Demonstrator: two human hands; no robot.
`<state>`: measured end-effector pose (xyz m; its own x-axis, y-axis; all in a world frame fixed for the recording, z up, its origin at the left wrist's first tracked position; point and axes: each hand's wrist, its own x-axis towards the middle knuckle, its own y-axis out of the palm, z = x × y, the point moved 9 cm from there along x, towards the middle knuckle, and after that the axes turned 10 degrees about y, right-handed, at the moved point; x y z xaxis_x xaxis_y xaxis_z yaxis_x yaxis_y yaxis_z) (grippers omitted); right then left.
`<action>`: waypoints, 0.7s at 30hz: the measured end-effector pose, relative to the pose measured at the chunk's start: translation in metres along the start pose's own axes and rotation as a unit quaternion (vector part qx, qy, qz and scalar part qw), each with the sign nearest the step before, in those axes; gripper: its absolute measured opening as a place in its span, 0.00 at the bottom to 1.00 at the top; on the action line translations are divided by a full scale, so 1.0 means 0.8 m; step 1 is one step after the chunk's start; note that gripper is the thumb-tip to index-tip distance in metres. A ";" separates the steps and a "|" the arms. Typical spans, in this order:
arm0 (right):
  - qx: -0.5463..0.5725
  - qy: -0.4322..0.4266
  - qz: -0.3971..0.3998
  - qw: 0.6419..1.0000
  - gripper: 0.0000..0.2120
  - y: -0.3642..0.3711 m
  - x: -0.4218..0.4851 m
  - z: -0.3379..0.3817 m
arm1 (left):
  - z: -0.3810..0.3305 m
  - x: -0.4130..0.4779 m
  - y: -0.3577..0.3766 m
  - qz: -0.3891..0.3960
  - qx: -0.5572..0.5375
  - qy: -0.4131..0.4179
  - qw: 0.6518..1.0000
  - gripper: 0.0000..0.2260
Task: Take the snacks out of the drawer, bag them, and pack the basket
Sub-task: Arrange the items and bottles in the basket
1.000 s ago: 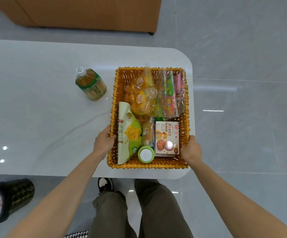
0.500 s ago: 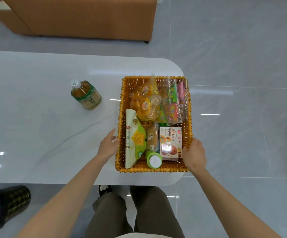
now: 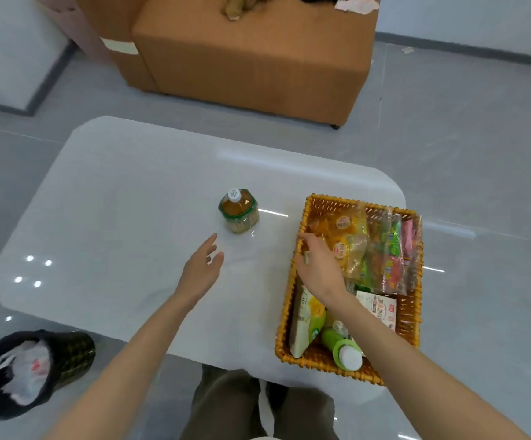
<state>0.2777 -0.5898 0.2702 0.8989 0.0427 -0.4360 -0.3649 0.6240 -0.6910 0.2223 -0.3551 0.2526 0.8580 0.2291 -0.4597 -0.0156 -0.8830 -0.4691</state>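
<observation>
An orange wicker basket (image 3: 318,366) stands at the right end of the white table (image 3: 130,217). It holds clear bags of yellow cakes (image 3: 348,230) and coloured sweets (image 3: 384,262), a green chips bag (image 3: 307,322), a green bottle with a white cap (image 3: 342,347) and a biscuit box (image 3: 380,308). My right hand (image 3: 319,265) reaches over the basket's left side with bent fingers at the top of the chips bag; whether it pinches the bag is hidden. My left hand (image 3: 201,271) hovers over the table with straight fingers, just short of a tea bottle (image 3: 238,212).
The tea bottle stands upright on the table, left of the basket. An orange ottoman (image 3: 251,58) stands beyond the table. A black bin with a white liner (image 3: 29,373) sits on the floor at the lower left. My legs are at the table's near edge.
Both hands have let go of the basket's sides. My right hand crossed over to the basket's left part, and my left hand moved out toward the tea bottle. The view swung left.
</observation>
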 end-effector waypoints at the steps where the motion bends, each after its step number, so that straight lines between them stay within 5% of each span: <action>1: -0.005 -0.007 0.009 1.000 0.21 0.011 0.014 0.022 | 0.002 0.010 -0.013 -0.005 -0.008 0.000 1.000 0.22; 9: -0.088 -0.005 0.070 0.994 0.25 0.120 0.147 0.141 | 0.032 0.108 -0.083 0.020 -0.019 -0.005 1.000 0.21; 21: -0.209 -0.001 0.064 0.976 0.11 0.158 0.193 0.149 | 0.048 0.163 -0.090 0.122 -0.004 0.017 0.992 0.25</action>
<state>0.3996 -0.4111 0.1843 0.8394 0.1023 -0.5338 -0.5416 0.2398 -0.8057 0.3156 -0.2456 0.1971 0.8465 -0.0059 -0.5323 -0.2211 -0.9136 -0.3414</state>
